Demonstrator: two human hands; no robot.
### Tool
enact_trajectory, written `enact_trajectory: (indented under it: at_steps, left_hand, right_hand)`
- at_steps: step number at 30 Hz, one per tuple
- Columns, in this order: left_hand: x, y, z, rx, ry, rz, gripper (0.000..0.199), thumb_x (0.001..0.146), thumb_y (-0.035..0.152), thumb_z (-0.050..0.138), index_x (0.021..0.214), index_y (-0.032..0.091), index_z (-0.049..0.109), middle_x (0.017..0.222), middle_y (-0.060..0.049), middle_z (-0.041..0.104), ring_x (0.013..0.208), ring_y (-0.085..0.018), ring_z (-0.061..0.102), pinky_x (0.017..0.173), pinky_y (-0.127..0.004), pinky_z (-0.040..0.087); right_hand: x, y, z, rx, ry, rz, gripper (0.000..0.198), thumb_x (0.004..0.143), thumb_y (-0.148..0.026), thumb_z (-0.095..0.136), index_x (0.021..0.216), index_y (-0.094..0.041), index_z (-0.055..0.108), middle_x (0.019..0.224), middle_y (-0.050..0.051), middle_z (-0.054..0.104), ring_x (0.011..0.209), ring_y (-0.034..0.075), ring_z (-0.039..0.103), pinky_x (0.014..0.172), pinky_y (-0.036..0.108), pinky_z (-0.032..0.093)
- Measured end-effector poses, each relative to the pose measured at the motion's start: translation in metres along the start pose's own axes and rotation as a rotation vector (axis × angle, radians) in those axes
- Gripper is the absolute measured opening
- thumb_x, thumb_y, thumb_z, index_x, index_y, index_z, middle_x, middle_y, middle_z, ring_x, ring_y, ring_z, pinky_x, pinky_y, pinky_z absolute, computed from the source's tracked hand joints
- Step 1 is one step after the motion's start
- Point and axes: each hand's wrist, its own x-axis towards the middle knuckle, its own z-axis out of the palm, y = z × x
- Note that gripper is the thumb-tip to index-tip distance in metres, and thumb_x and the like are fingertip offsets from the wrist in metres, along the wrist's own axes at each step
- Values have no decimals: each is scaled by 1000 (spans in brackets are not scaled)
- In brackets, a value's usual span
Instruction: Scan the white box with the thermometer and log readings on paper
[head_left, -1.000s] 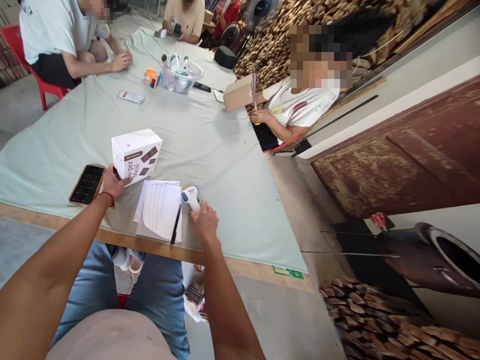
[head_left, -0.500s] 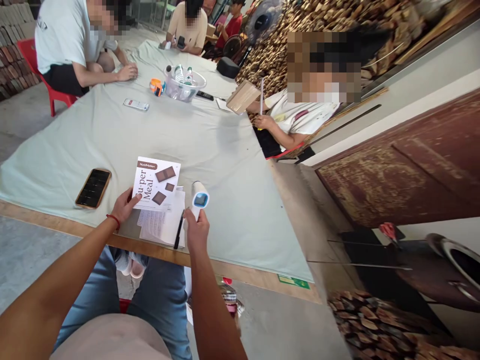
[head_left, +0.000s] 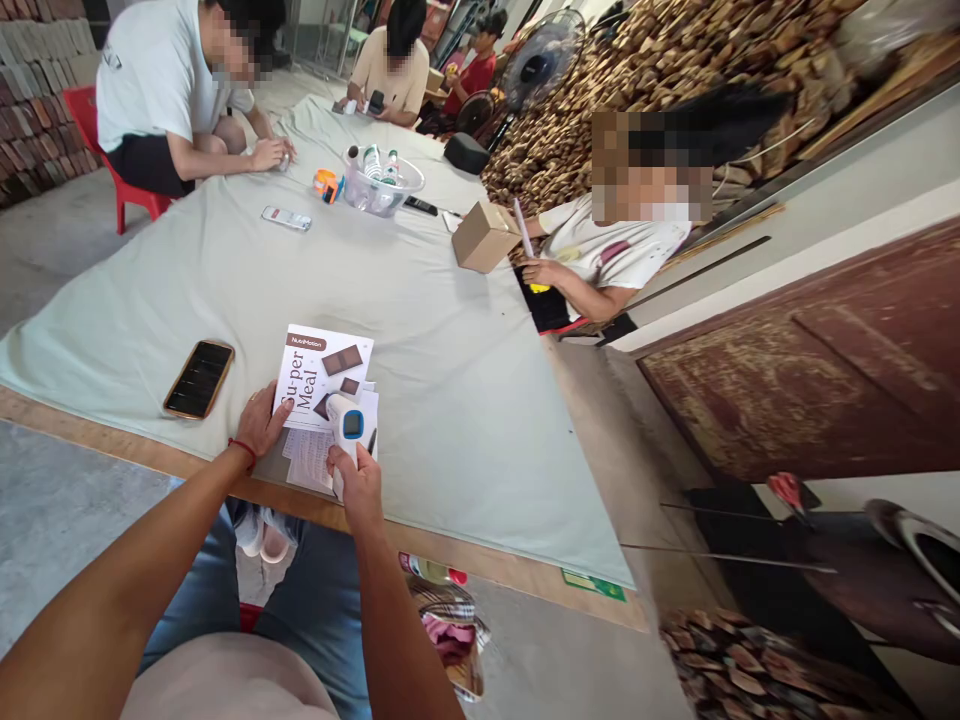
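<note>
My left hand [head_left: 261,420], a red string at its wrist, grips the lower left edge of a white NutriMotion "Su-per Meal" booklet [head_left: 309,352], its thumb on the front. Whether it is a booklet or a thin box I cannot tell. My right hand [head_left: 358,485] is wrapped round the handle of a white infrared thermometer [head_left: 341,408], its blue-rimmed screen facing me. The thermometer's head overlaps the booklet's lower right corner in view. Printed papers [head_left: 309,462] lie beneath, and a black pen [head_left: 372,440] is mostly hidden behind the thermometer.
A phone [head_left: 199,379] lies left of my hands on the cloth-covered table [head_left: 465,430]. Farther off are a white remote-like object [head_left: 286,218], an orange tape roll [head_left: 326,185] and a plastic basket [head_left: 382,195] of bottles. At right, a person holds a cardboard box [head_left: 484,238].
My right hand has brought the thermometer left, from beside the papers to over the booklet's corner. My left hand keeps its grip. The person at right has turned the cardboard box.
</note>
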Motion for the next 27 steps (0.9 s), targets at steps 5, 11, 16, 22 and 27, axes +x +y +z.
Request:
enact_trajectory:
  at_steps: [5,11,16,22,27]
  left_hand:
    - [-1,-2,1,-4,-9,4,50,99,51,27,120,16,54,111,-14,65,104,-29,60,93,-45,45]
    - [-1,-3,2,12,-2,-14,52,98,54,26,119,15,54,108,-15,65,101,-29,61,91,-45,46]
    - [-1,-1,1,-4,-3,-13,51,99,53,26,118,16,54,112,-14,65,104,-29,60,93,-45,45]
    - [0,2,-1,-11,-2,-7,50,99,52,26,115,15,55,109,-14,66,101,-30,60,91,-46,46]
    - [0,3,-1,-12,16,2,47,99,50,28,115,17,55,110,-13,66,101,-29,61,91,-46,47]
  right_hand:
    - [-3,3,9,-40,25,-11,27,78,-47,56,71,-21,55,61,-3,53,61,14,46,58,25,40]
    - [-5,-2,16,-94,55,-14,29,81,-49,54,72,-21,56,59,-3,52,59,15,45,58,26,39]
    - [-5,-2,16,-81,67,11,27,79,-47,55,74,-21,58,64,-2,56,63,16,49,61,27,41]
    - [-5,-2,17,-56,58,41,28,78,-48,56,76,-21,58,68,-1,58,67,16,51,64,28,42]
    - [-6,-5,16,-86,69,33,29,77,-49,56,75,-20,57,69,-1,59,70,17,51,67,29,42]
